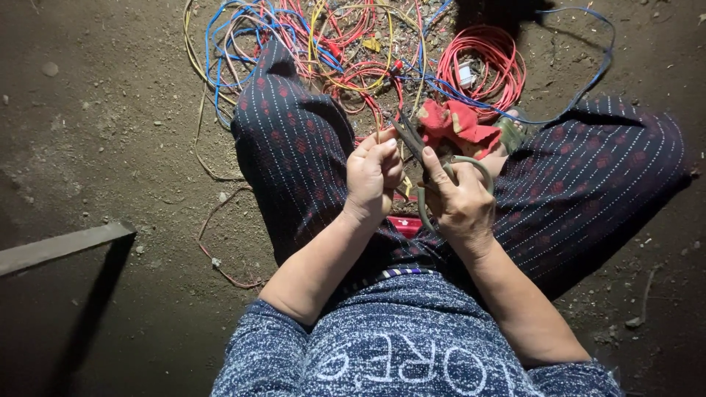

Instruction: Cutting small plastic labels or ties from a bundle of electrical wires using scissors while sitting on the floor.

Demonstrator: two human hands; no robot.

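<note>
I sit on a dirt floor with my legs spread in dark patterned trousers. My right hand (462,204) grips a pair of scissors (412,140) with pale green loop handles; the dark blades point up and left. My left hand (373,174) is closed and pinches a thin wire (378,129) that runs up toward the blades. Both hands are close together above my lap. A red cloth (456,125) lies just beyond the scissors.
A tangle of red, blue and yellow wires (323,44) lies on the ground ahead, with a coil of red wire (482,62) at the right. Loose wire strands (220,257) trail at the left. A grey metal bar (59,246) lies at the far left.
</note>
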